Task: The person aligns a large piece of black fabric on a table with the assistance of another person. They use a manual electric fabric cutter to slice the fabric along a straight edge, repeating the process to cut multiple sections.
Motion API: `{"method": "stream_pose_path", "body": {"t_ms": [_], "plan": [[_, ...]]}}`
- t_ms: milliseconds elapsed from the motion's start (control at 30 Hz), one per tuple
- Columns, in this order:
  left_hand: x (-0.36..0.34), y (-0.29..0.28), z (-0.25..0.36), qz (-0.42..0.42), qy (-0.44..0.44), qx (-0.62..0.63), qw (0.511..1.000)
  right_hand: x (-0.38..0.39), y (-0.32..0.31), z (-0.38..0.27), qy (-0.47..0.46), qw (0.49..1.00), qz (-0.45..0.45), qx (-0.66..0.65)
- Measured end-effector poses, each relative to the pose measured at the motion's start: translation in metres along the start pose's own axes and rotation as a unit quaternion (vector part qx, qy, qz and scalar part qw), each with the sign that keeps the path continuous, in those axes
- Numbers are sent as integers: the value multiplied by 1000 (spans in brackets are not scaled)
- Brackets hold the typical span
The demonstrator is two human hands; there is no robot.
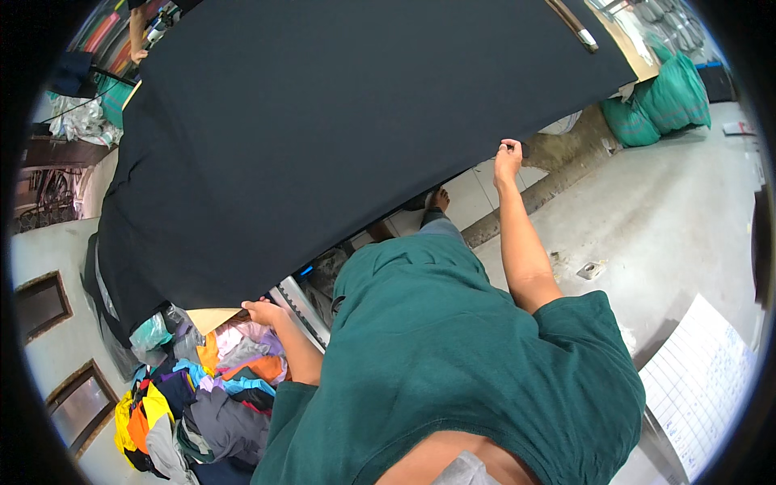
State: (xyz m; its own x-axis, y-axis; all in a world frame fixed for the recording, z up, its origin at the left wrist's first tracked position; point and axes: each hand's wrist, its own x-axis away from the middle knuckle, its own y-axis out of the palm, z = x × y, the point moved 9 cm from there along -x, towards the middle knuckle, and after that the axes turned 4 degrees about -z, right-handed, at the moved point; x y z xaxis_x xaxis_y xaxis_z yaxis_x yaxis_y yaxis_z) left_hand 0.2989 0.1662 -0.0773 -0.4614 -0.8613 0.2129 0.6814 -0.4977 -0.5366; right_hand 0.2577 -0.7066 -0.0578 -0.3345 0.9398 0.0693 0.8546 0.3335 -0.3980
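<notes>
A wide sheet of black fabric (pixel 323 121) lies spread over a large table and hangs down at the left end. My left hand (pixel 263 311) is closed on its near edge at the lower left, beside a protruding corner of tan paper (pixel 212 318). Farther right along the same edge, my right hand (pixel 508 160) pinches the cloth between thumb and fingers, its arm stretched out. Both hands are well apart, with the edge running slantwise between them.
Another person's hand (pixel 139 56) rests at the table's far left corner. Colourful cloth pieces (pixel 218 404) are heaped at lower left. Green sacks (pixel 667 101) stand beyond the right end. A long narrow tool (pixel 575 28) lies on the fabric. Written paper sheets (pixel 695 388) are at lower right.
</notes>
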Motion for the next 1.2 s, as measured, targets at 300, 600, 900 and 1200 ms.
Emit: {"method": "stream_pose_path", "body": {"t_ms": [300,600,900,1200], "plan": [[3,5,13,-8,32,11,999,-21,4,33,-31,999,-3,29],[-10,18,5,-34,62,-22,997,-13,6,32,-28,999,-22,-17],[38,52,110,-14,308,-12,951,29,14,10,67,990,-109,-61],[92,120,138,-76,398,-313,859,57,39,24,137,975,-110,-138]]}}
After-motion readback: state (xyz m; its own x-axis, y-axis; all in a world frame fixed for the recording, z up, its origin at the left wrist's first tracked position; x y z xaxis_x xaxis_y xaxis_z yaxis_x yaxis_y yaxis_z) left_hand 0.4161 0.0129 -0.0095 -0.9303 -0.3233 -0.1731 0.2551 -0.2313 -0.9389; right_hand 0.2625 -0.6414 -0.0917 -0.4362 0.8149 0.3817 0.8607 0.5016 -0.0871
